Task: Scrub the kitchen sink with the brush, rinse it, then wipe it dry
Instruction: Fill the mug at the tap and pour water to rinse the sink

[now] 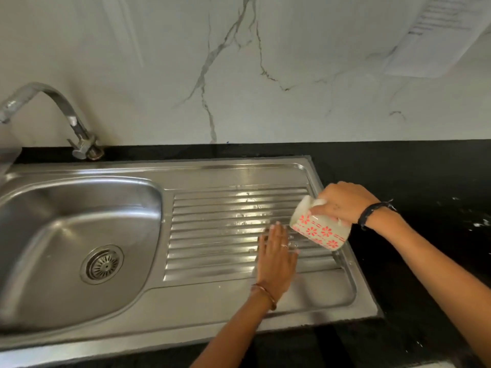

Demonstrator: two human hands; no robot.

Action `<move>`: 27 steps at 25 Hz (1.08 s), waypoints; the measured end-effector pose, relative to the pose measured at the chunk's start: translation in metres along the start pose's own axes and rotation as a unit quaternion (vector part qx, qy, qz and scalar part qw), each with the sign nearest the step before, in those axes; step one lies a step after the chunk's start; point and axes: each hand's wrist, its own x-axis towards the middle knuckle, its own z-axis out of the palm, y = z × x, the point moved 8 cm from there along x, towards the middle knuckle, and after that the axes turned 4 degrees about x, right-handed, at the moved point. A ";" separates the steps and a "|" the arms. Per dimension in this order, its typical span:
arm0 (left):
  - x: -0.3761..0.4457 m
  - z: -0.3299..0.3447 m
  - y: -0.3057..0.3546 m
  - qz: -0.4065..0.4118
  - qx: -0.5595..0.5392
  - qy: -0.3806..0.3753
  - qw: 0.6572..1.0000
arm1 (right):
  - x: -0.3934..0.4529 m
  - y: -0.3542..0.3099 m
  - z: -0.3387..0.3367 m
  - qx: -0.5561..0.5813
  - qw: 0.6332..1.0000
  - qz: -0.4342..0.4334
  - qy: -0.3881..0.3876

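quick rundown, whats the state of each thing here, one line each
mug: tipped on its side over the ridged drainboard, held by the right hand
right hand: grips the mug from above
left hand: fingers straight, flat on the drainboard
drainboard: wet, shiny patches on the ridges
tap: no water seen running
sink bowl: no standing water, strainer in the drain

Evenly and softly lit from above and ahead, moderately bright. Broad white glare across the ribs of the drainboard (239,221) and along the basin's (79,235) curved walls. Faint, soft shadows under the left hand (276,258). Slightly soft throughout, smeared on the left hand's edge. Wide-angle bending at the tap (47,112) and the black desk (414,171) edge. Blurred paper (441,35) top right.
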 end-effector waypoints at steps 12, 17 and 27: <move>-0.070 -0.030 -0.121 -0.091 0.073 -0.036 0.993 | -0.023 -0.128 0.048 -0.180 0.966 -0.183 -0.031; -0.090 -0.062 -0.151 -0.156 0.046 0.002 0.987 | -0.040 -0.104 0.026 -0.007 0.989 -0.143 0.025; -0.084 -0.017 -0.115 -0.019 0.053 -0.128 0.990 | -0.052 -0.150 0.063 -0.161 0.966 -0.175 -0.097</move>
